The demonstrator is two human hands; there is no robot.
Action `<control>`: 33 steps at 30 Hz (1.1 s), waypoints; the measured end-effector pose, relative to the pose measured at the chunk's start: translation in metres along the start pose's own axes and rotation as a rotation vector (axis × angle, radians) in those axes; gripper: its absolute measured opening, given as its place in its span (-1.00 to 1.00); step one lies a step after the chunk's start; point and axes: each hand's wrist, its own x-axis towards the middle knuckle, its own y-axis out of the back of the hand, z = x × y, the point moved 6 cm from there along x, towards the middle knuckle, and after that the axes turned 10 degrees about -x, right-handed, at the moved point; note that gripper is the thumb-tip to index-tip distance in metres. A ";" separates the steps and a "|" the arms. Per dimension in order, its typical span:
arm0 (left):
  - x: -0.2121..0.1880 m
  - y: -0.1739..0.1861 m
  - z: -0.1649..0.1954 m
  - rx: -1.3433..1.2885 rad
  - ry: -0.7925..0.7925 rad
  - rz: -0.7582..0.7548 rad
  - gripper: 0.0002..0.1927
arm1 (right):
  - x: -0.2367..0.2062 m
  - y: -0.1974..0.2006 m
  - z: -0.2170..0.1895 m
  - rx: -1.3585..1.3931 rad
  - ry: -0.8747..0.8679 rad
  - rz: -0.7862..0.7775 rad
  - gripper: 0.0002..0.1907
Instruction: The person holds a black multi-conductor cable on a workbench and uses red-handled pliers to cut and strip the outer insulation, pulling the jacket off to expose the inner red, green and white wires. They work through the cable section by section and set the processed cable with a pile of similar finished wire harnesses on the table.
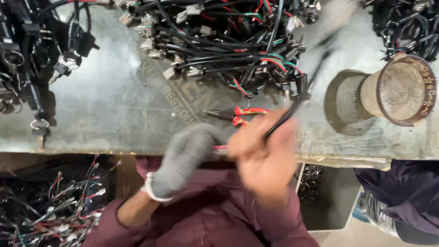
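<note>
Scuffed metal bench (105,100); bare right hand (265,155) grips thin black cable (297,98).

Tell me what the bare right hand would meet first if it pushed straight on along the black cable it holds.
The blurred bare right hand points up and right along the thin black cable. First in that line is probably the tangled pile of black wire harnesses, at its right edge; depth and blur leave this unsure.

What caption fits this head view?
Gloved left hand and blurred bare right hand work a black cable near red-handled pliers.
</note>
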 end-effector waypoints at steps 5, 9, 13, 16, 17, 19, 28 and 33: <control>-0.006 -0.013 -0.007 0.339 0.051 -0.226 -0.79 | -0.049 -0.049 0.020 -0.635 0.057 -0.419 -0.73; -0.025 -0.010 0.049 0.538 -0.117 -0.163 -0.72 | -0.050 -0.024 0.010 -1.073 0.410 -0.435 -0.80; -0.040 0.017 0.098 0.825 -0.319 0.280 -0.62 | -0.030 -0.027 0.041 -1.638 0.222 -0.505 -0.74; -0.042 0.007 0.086 0.601 -0.384 0.038 -0.71 | -0.015 -0.042 0.031 -1.288 0.338 -0.367 -0.68; -0.044 0.004 0.078 0.501 -0.391 -0.029 -0.75 | -0.010 -0.041 0.036 -1.463 0.222 -0.418 -0.72; -0.048 0.015 0.065 0.199 -0.392 0.083 -0.78 | -0.003 -0.028 0.037 -1.808 0.003 -0.501 -0.65; -0.055 -0.065 0.021 0.435 -0.044 -0.327 -0.47 | 0.012 -0.039 -0.060 -0.407 -0.027 -0.342 -0.51; -0.044 -0.074 0.050 0.351 -0.085 -0.321 -0.62 | 0.002 0.022 -0.092 -0.113 -0.029 -0.431 -0.46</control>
